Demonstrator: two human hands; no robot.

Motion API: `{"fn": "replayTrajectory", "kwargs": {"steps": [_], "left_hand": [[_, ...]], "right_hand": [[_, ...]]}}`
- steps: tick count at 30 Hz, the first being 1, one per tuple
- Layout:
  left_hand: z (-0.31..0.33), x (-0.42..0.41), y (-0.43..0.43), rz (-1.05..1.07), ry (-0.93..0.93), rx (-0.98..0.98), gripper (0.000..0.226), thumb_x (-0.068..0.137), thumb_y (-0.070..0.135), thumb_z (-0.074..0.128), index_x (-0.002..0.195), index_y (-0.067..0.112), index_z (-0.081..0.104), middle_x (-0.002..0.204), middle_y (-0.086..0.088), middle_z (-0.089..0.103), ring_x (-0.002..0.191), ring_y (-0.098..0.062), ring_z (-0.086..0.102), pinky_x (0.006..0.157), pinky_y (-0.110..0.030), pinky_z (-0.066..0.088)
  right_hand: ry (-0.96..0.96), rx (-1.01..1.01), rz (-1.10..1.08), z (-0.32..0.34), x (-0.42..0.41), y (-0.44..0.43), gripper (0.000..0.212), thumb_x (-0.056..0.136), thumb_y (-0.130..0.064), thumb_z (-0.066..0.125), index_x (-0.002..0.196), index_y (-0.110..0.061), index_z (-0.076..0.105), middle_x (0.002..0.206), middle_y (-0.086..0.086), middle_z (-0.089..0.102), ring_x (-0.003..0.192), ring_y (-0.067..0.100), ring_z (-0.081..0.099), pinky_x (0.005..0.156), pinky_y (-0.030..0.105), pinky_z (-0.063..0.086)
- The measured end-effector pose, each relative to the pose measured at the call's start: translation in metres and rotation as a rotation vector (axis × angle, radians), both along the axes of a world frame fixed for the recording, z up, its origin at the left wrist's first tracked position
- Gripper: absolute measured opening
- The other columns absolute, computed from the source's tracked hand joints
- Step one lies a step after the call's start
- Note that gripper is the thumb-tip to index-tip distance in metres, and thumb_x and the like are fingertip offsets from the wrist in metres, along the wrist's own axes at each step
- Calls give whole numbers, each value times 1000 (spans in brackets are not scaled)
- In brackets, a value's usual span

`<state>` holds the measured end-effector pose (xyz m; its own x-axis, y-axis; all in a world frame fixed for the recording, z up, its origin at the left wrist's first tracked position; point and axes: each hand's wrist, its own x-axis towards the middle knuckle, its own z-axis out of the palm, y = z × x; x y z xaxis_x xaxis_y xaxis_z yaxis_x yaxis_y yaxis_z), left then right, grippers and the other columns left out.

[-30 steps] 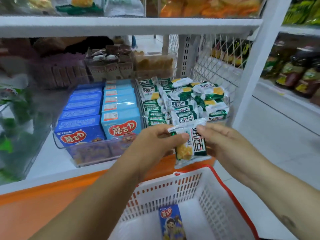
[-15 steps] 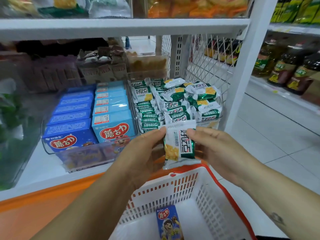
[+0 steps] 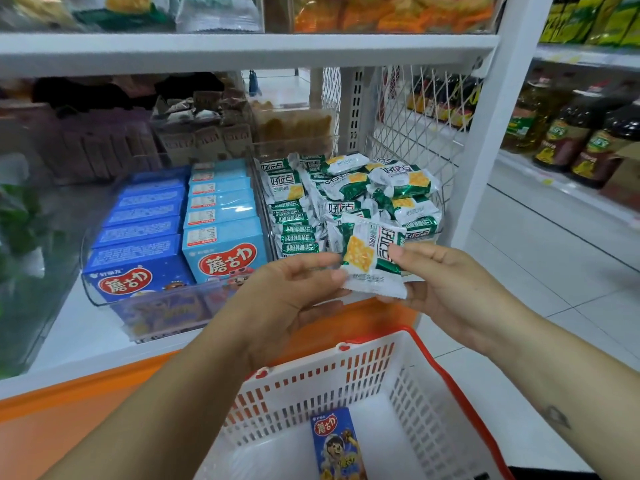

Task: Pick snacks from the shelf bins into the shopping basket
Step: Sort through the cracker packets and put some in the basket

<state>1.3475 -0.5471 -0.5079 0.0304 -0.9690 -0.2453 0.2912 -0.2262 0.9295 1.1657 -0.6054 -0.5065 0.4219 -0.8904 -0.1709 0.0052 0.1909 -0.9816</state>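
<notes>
A green and white cracker packet (image 3: pixel 372 258) is held upright in front of the shelf edge, above the far rim of the basket. My left hand (image 3: pixel 294 292) pinches its lower left edge and my right hand (image 3: pixel 440 282) pinches its right side with thumb on the front. The white shopping basket (image 3: pixel 415 393) with a red rim sits below, holding one dark blue snack box (image 3: pixel 337 445). Behind the packet, a clear bin (image 3: pixel 353 199) is piled with several of the same cracker packets.
A clear bin (image 3: pixel 114 299) left of the crackers holds rows of dark blue boxes (image 3: pixel 138 261) and light blue boxes (image 3: pixel 221 237). An orange ledge (image 3: pixel 104 410) runs below the white shelf. Bottles (image 3: pixel 581 140) line the shelves to the right across a tiled aisle.
The packet has turned from tilted to nearly upright between both hands and sits slightly higher. The view has shifted a little to the left.
</notes>
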Motion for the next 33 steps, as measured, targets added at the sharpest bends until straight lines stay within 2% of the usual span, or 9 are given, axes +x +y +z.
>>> {"fn": "replayTrajectory", "kwargs": {"steps": [3, 6, 9, 15, 20, 23, 25, 30, 33], "left_hand": [[0, 1, 0, 10, -87, -70, 46, 58, 7, 70, 104, 15, 68, 78, -2, 72, 80, -19, 71, 76, -27, 59], [3, 3, 2, -4, -187, -145, 57, 55, 12, 73, 110, 27, 65, 85, 0, 70, 95, -27, 69, 93, -38, 52], [6, 3, 4, -28, -277, -200, 59, 57, 17, 73, 113, 32, 63, 90, 3, 70, 101, -28, 67, 102, -46, 46], [10, 3, 5, 8, -196, -225, 48, 57, 12, 70, 104, 22, 67, 98, -3, 73, 97, -26, 69, 90, -37, 54], [7, 2, 4, 12, -163, -209, 37, 58, 16, 69, 95, 14, 68, 85, -5, 74, 85, -20, 72, 81, -28, 58], [4, -1, 4, 30, -189, -241, 25, 66, 12, 69, 91, 11, 66, 73, -1, 71, 80, -18, 72, 81, -28, 58], [4, -3, 4, 52, -273, -293, 16, 77, 3, 67, 91, 12, 65, 71, 2, 69, 79, -18, 72, 81, -28, 57], [9, -9, 11, 74, -481, -472, 19, 83, 3, 67, 90, 20, 64, 75, 5, 66, 69, -7, 66, 66, -15, 51], [6, -11, 18, 100, -531, -505, 21, 83, 4, 68, 91, 23, 62, 77, 3, 67, 74, -10, 68, 71, -17, 53]], "right_hand": [[-21, 26, -3, 0, 0, -2, 28, 75, -30, 61, 93, -11, 70, 94, 11, 74, 72, 18, 71, 77, 27, 57], [-129, 115, -21, 0, -1, -2, 24, 75, -24, 62, 92, -8, 68, 92, 13, 74, 70, 18, 71, 63, 24, 57], [-200, 207, -17, 1, 0, -3, 31, 76, -21, 62, 103, -5, 65, 97, 15, 73, 73, 19, 72, 62, 25, 59], [-282, 304, -42, -1, 0, -6, 33, 80, -20, 61, 111, -6, 64, 103, 15, 72, 75, 20, 72, 76, 32, 58], [-275, 279, -43, 0, 0, -5, 35, 76, -20, 61, 108, -5, 63, 98, 15, 73, 72, 20, 72, 68, 30, 60], [-273, 240, -19, 1, 2, -2, 21, 82, -16, 58, 100, -5, 61, 96, 17, 73, 73, 22, 72, 62, 27, 59], [-297, 250, -12, 0, 4, 0, 14, 88, -12, 54, 96, -5, 61, 96, 17, 73, 74, 23, 72, 63, 29, 60], [-384, 383, 16, -6, 9, 6, 27, 88, -17, 52, 107, -1, 63, 90, 17, 73, 62, 19, 69, 75, 34, 57], [-388, 449, 25, -11, 12, 10, 25, 95, -18, 47, 107, -4, 63, 83, 14, 73, 58, 17, 68, 76, 34, 56]]}}
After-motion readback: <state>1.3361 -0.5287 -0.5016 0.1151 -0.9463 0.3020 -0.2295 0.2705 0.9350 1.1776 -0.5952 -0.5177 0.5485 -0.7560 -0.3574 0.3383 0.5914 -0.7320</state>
